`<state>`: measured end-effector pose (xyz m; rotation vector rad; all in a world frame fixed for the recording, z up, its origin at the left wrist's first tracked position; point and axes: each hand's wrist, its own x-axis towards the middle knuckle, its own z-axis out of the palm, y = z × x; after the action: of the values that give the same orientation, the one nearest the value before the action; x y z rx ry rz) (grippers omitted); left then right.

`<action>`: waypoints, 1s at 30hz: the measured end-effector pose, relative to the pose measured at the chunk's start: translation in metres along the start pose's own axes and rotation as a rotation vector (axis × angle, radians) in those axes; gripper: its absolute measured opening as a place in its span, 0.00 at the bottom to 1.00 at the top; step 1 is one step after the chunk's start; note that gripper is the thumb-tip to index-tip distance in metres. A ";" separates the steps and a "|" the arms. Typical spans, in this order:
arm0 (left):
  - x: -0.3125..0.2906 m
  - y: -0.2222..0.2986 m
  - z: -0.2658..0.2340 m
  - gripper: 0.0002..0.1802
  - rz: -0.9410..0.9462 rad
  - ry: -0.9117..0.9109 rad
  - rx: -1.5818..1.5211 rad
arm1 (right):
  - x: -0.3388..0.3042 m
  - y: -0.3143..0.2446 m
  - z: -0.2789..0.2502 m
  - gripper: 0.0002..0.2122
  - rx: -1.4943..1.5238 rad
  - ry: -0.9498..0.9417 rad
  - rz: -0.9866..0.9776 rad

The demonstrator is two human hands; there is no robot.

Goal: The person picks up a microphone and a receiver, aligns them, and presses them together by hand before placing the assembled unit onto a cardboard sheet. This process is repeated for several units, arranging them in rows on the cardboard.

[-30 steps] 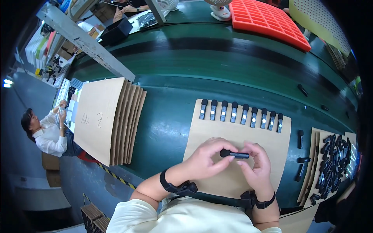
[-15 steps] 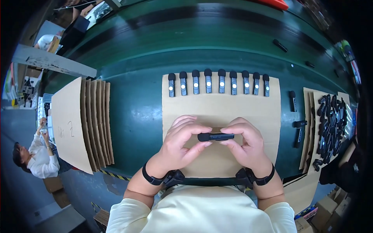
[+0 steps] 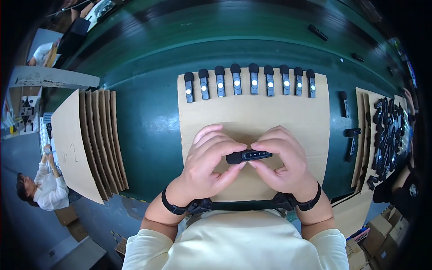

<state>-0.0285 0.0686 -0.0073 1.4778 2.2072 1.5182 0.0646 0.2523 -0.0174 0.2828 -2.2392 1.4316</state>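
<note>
We've got a stack of brown corrugated cardboard sheets on the left, then our left hand, thumb and forefinger pinching a small black foam-topped plastic stick near its foam. It's over a flat brown cardboard sheet, nearer us than a row of nine similar sticks. Our right hand pinches its body, thumb and forefinger too. Farther right: a heap of black sticks.

Left of the cardboard mat, the stack of cardboard panels bears dark handwritten marks on its outermost face. Over the mat, the held black device shows a short row of pale symbols, too small to make out. Along the mat's far edge, nine black devices each carry a white round mark. Right of the mat, a dark shirt has a small pale print, unreadable.
</note>
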 end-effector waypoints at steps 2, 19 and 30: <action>0.001 0.002 0.002 0.15 0.009 -0.002 0.007 | -0.002 0.001 -0.001 0.17 0.000 0.008 -0.014; 0.001 0.001 0.000 0.15 -0.011 -0.001 -0.019 | 0.000 0.003 0.002 0.16 0.024 0.012 -0.030; -0.001 -0.009 0.006 0.14 -0.032 -0.071 -0.022 | 0.001 -0.004 0.000 0.16 0.187 0.050 0.054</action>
<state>-0.0306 0.0712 -0.0176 1.4596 2.1563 1.4531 0.0653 0.2507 -0.0136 0.2451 -2.0913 1.6615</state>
